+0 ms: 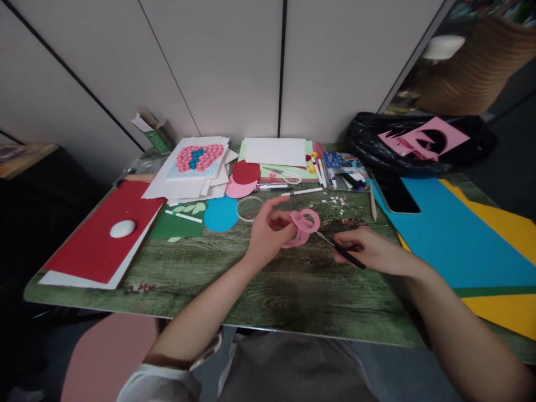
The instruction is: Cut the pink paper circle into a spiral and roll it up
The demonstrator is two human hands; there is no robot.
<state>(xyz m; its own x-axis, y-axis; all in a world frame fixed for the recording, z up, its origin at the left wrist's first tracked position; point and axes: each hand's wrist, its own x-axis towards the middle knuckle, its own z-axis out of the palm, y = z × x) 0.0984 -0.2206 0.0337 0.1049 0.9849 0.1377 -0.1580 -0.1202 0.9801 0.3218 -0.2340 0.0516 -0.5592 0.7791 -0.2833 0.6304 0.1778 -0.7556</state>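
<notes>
My left hand [270,231] pinches a curled pink paper strip [309,221] between thumb and fingers, its index finger stretched out above. The strip loops in rings, and part of it hangs below my fingers. My right hand [359,250] is closed around a slim black-handled tool [349,257] with a thin metal tip. That tip meets the right edge of the pink strip; whether it is a blade or tweezers I cannot make out. Near my left hand lie a roll of clear tape [250,208] and a blue paper circle [221,214].
White-handled scissors [288,175], pens and red and pink paper circles lie at the back. Left are red sheets [100,251] under a white oval object [123,228], and a pink-and-blue heart picture [199,158]. A phone [396,192] rests on blue paper [464,234], near a black bag [364,137].
</notes>
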